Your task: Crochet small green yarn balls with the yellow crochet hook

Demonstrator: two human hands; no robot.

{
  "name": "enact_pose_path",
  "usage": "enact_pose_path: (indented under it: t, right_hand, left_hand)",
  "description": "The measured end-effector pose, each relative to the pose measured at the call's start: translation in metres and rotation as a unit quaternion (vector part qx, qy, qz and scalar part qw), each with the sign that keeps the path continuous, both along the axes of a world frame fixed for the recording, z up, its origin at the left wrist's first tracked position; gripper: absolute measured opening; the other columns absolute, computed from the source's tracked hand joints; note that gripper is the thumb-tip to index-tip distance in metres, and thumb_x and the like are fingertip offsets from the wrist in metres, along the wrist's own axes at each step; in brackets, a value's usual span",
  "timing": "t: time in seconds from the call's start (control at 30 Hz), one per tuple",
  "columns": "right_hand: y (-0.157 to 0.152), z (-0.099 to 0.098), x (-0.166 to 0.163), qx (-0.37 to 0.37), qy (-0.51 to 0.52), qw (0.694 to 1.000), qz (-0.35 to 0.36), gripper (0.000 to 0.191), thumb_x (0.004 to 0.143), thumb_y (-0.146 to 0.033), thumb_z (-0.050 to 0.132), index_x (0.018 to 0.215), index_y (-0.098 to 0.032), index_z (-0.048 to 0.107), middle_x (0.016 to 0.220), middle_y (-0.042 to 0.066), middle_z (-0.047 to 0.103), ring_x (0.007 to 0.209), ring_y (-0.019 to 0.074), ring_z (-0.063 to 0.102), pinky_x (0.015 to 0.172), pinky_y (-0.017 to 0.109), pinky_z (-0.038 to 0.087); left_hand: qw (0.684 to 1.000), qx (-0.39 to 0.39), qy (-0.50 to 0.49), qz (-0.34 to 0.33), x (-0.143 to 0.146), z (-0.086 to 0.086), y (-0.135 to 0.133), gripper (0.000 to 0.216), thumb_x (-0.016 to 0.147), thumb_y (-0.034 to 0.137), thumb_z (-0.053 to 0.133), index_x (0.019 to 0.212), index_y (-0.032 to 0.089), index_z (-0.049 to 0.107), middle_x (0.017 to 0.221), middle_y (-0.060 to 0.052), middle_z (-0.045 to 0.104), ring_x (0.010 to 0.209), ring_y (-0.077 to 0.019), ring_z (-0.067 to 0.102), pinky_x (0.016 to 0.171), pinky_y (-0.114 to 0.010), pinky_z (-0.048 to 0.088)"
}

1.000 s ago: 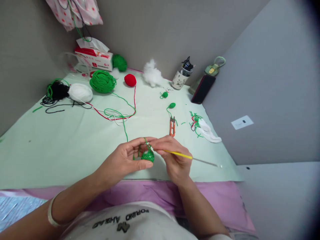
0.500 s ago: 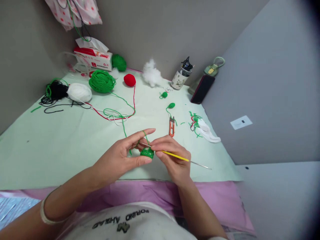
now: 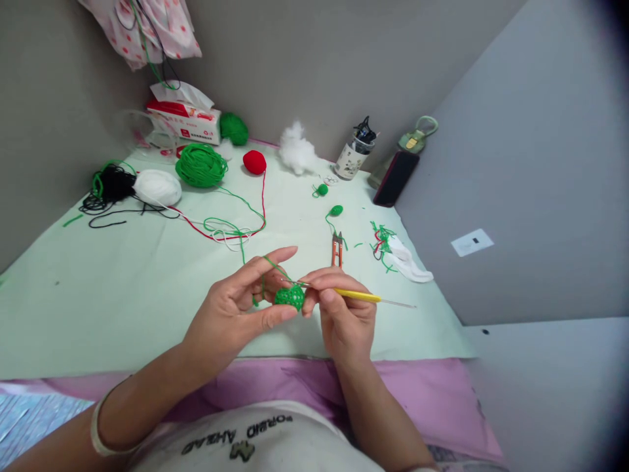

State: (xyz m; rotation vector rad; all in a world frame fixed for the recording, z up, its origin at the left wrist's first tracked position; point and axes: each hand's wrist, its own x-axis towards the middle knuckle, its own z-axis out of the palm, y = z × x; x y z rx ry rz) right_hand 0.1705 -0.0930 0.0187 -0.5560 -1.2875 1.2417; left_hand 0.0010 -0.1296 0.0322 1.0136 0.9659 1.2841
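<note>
Between the thumb and fingers of my left hand (image 3: 230, 308) is a small round green crochet piece (image 3: 289, 298). A strand of green yarn (image 3: 278, 267) runs over the raised index finger of that hand down to the piece. My right hand (image 3: 346, 314) grips a crochet hook (image 3: 358, 295) with a yellow handle and metal ends, held nearly level. The hook's tip lies at the upper edge of the crochet piece, beside the yarn. Just beyond my right hand lie orange thread snips (image 3: 337, 250), their handle end partly hidden by the fingers.
Behind are a green yarn skein (image 3: 201, 165), white yarn (image 3: 157, 187), black yarn (image 3: 112, 186), a red yarn ball (image 3: 254, 162) and white stuffing (image 3: 297, 149). Small green crocheted balls (image 3: 336, 210) lie mid-table. A pen jar (image 3: 350, 160), a phone (image 3: 396, 179) and yarn scraps (image 3: 384, 239) sit right.
The crochet piece has turned, showing more of its stitched side. My right hand has tilted the hook flatter, and the yarn from my left index finger now slants toward the hook.
</note>
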Motion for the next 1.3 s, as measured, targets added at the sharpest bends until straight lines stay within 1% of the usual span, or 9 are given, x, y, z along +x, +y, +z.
enact_pose_path:
  t: [0.23, 0.3, 0.37, 0.43, 0.5, 0.7, 0.97, 1.1, 1.3]
  right_hand:
    - [0.001, -0.004, -0.003, -0.027, -0.018, 0.999, -0.021, 0.009, 0.092, -0.029, 0.073, 0.093, -0.026, 0.081, 0.089, 0.003, 0.076, 0.056, 0.0107, 0.062, 0.053, 0.027, 0.055]
    - [0.004, -0.005, -0.003, -0.04, -0.019, 0.999, -0.019, 0.009, 0.091, -0.031, 0.074, 0.091, -0.025, 0.081, 0.086, 0.003, 0.075, 0.056, 0.0104, 0.061, 0.053, 0.026, 0.055]
    - [0.007, -0.006, -0.003, -0.052, -0.017, 0.999, -0.005, 0.01, 0.09, -0.032, 0.075, 0.09, -0.023, 0.08, 0.084, 0.003, 0.074, 0.056, 0.0107, 0.062, 0.053, 0.026, 0.055]
    - [0.01, -0.004, -0.001, -0.058, -0.012, 0.998, 0.02, 0.012, 0.09, -0.033, 0.075, 0.09, -0.023, 0.08, 0.085, 0.003, 0.075, 0.058, 0.0113, 0.064, 0.054, 0.026, 0.056]
    - [0.013, -0.002, 0.003, -0.057, -0.009, 0.997, 0.052, 0.013, 0.093, -0.033, 0.072, 0.094, -0.023, 0.08, 0.089, 0.004, 0.076, 0.062, 0.012, 0.068, 0.058, 0.026, 0.058]
    - [0.017, 0.005, 0.014, -0.04, -0.033, 0.993, 0.102, 0.018, 0.099, -0.034, 0.065, 0.097, -0.022, 0.077, 0.092, 0.006, 0.079, 0.069, 0.0149, 0.073, 0.063, 0.03, 0.062]
    - [0.023, 0.007, 0.02, -0.066, -0.018, 0.987, 0.146, 0.02, 0.098, -0.039, 0.066, 0.091, -0.021, 0.072, 0.088, 0.005, 0.082, 0.061, 0.0147, 0.074, 0.059, 0.029, 0.063]
    - [0.023, 0.009, 0.026, -0.044, -0.068, 0.987, 0.139, 0.023, 0.098, -0.041, 0.065, 0.093, -0.02, 0.072, 0.092, 0.008, 0.082, 0.068, 0.0171, 0.076, 0.065, 0.033, 0.066]
    - [0.022, 0.015, 0.031, 0.007, -0.105, 0.984, 0.146, 0.021, 0.102, -0.034, 0.058, 0.099, -0.02, 0.073, 0.097, 0.008, 0.08, 0.073, 0.0172, 0.076, 0.068, 0.034, 0.065]
  left_hand:
    - [0.988, 0.079, 0.129, -0.024, 0.001, -0.008, 0.0, 0.057, 0.09, 0.024, 0.076, 0.142, 0.041, 0.063, 0.101, 0.001, 0.064, 0.097, -0.0149, 0.062, 0.096, -0.027, 0.051]
    - [0.99, 0.06, 0.127, -0.03, 0.002, -0.008, 0.001, 0.059, 0.089, 0.027, 0.076, 0.145, 0.037, 0.061, 0.101, 0.0, 0.066, 0.1, -0.0166, 0.063, 0.097, -0.029, 0.051]
    - [0.994, 0.017, 0.102, -0.031, 0.002, -0.005, 0.002, 0.064, 0.087, 0.03, 0.078, 0.148, 0.031, 0.058, 0.1, -0.001, 0.067, 0.103, -0.0188, 0.065, 0.1, -0.032, 0.051]
    - [0.996, -0.017, 0.084, -0.021, 0.002, -0.001, 0.003, 0.068, 0.083, 0.03, 0.081, 0.148, 0.027, 0.059, 0.097, -0.001, 0.067, 0.102, -0.0198, 0.065, 0.101, -0.034, 0.05]
    - [0.995, -0.021, 0.093, -0.007, 0.001, 0.004, 0.003, 0.066, 0.081, 0.028, 0.082, 0.144, 0.026, 0.062, 0.093, 0.0, 0.065, 0.1, -0.0192, 0.065, 0.101, -0.034, 0.05]
    - [0.989, -0.005, 0.146, -0.014, -0.003, 0.007, 0.005, 0.061, 0.081, 0.025, 0.079, 0.14, 0.028, 0.065, 0.094, 0.0, 0.064, 0.096, -0.0181, 0.063, 0.098, -0.033, 0.051]
    - [0.985, 0.004, 0.163, -0.056, -0.008, 0.009, 0.005, 0.056, 0.082, 0.025, 0.078, 0.137, 0.031, 0.067, 0.096, 0.0, 0.065, 0.096, -0.0184, 0.06, 0.094, -0.032, 0.051]
    - [0.982, 0.009, 0.177, -0.059, -0.009, 0.012, 0.007, 0.054, 0.082, 0.023, 0.078, 0.135, 0.031, 0.07, 0.096, -0.001, 0.066, 0.095, -0.0192, 0.061, 0.094, -0.033, 0.051]
    - [0.98, 0.025, 0.185, -0.071, -0.013, 0.011, 0.007, 0.053, 0.083, 0.024, 0.077, 0.134, 0.034, 0.07, 0.098, 0.0, 0.068, 0.094, -0.0187, 0.061, 0.092, -0.032, 0.051]
